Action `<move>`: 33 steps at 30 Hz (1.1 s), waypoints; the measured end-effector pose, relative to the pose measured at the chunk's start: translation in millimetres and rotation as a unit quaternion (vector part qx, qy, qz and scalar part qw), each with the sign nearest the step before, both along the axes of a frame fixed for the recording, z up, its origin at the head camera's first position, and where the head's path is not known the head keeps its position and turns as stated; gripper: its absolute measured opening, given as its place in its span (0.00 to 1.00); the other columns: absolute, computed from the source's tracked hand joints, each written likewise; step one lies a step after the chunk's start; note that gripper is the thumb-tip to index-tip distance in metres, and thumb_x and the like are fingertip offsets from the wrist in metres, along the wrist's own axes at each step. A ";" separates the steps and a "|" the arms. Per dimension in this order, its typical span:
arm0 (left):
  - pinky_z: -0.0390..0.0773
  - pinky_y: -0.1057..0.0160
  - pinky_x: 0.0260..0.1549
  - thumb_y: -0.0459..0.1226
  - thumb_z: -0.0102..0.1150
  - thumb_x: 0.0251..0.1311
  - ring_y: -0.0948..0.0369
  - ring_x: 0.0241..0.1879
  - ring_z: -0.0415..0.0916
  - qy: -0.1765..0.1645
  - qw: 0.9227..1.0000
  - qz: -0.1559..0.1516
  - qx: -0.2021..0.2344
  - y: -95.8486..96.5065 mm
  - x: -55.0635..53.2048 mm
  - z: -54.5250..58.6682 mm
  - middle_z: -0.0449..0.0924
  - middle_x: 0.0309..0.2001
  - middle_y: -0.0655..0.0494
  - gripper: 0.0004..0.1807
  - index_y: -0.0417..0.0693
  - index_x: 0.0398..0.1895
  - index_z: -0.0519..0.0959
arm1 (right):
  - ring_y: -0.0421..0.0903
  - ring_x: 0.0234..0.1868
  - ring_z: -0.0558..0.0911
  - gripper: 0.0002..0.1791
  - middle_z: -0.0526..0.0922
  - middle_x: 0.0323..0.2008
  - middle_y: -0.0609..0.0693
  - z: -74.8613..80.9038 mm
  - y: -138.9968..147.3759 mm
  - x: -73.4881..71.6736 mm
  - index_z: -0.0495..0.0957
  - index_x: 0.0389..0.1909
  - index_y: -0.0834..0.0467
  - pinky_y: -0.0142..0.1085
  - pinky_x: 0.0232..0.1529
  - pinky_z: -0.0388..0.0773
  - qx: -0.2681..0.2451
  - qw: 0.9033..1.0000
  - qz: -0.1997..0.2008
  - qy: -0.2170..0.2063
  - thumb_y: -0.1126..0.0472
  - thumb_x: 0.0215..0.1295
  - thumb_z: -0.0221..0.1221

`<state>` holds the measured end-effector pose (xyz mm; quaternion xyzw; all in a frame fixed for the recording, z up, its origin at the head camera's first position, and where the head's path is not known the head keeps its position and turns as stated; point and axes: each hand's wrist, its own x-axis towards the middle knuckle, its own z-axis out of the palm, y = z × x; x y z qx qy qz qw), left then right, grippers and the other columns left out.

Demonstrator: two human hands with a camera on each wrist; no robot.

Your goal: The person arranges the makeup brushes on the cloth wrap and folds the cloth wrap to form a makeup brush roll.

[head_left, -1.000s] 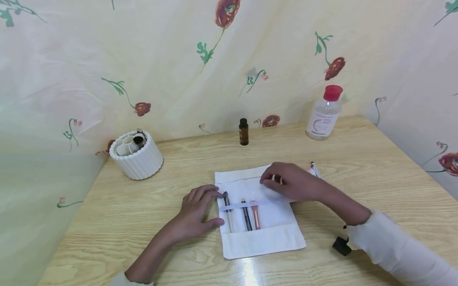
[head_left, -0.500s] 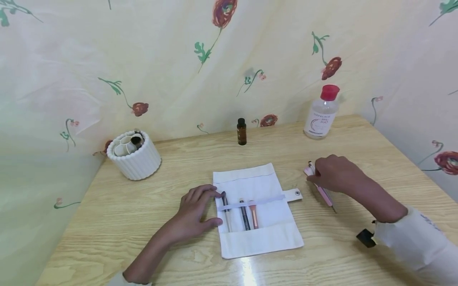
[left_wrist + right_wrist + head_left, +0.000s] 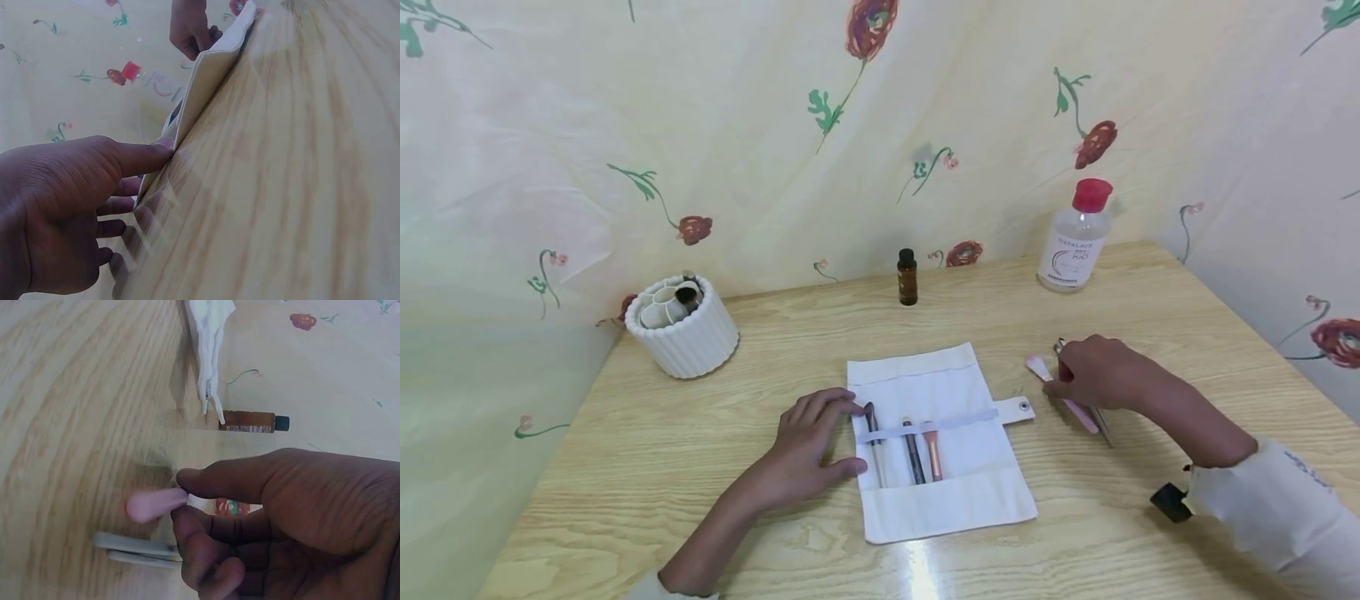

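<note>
A white fabric brush roll (image 3: 951, 508) lies unrolled on the table, with three makeup brushes under its elastic band: a dark-headed brush (image 3: 876, 442), a black-handled brush (image 3: 914, 454) and a rose-coloured brush (image 3: 933, 454). My left hand (image 3: 811, 442) rests at the roll's left edge, its fingers extended; in the left wrist view the thumb touches that edge. To the right of the roll, my right hand (image 3: 1101, 375) pinches a pink makeup brush (image 3: 156, 503) between thumb and index finger. Grey-handled brushes (image 3: 134, 544) lie beside it, partly hidden by the hand in the head view.
A white ribbed holder (image 3: 688, 342) with a few brushes stands at the back left. At the back are a small brown bottle (image 3: 907, 283) and a clear red-capped bottle (image 3: 1072, 250). The roll's snap strap (image 3: 1017, 408) sticks out rightward.
My right hand has moved from above the roll to the loose brushes on the right and now pinches the pink one, whose bristle end has shifted leftward. The left hand stays put.
</note>
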<state>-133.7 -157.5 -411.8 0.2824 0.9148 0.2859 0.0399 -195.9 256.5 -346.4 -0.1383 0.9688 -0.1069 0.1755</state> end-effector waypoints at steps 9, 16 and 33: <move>0.46 0.37 0.66 0.52 0.68 0.61 0.51 0.74 0.46 -0.007 1.000 0.002 0.003 -0.8 1.8 2.1 0.56 0.74 0.53 0.35 0.53 0.69 0.68 | 0.43 0.24 0.72 0.07 0.73 0.23 0.47 9.6 -11.1 -7.9 0.75 0.33 0.57 0.37 0.24 0.69 -0.105 0.993 0.033 0.038 0.58 0.67 0.58; 0.46 0.37 0.66 0.52 0.68 0.60 0.52 0.74 0.47 -0.006 1.000 -0.002 0.007 -1.2 1.8 1.5 0.56 0.74 0.53 0.36 0.52 0.69 0.68 | 0.45 0.30 0.78 0.15 0.80 0.33 0.49 8.6 -32.1 -16.1 0.70 0.52 0.60 0.38 0.30 0.78 -0.226 0.969 0.046 0.084 0.62 0.69 0.62; 0.44 0.40 0.68 0.55 0.66 0.61 0.55 0.74 0.45 -0.015 1.000 0.001 -0.006 -1.5 -0.5 0.7 0.54 0.75 0.56 0.36 0.56 0.70 0.66 | 0.43 0.32 0.86 0.31 0.81 0.45 0.51 -26.3 -89.5 -26.0 0.60 0.67 0.54 0.38 0.32 0.80 -0.341 0.938 0.059 0.028 0.65 0.68 0.64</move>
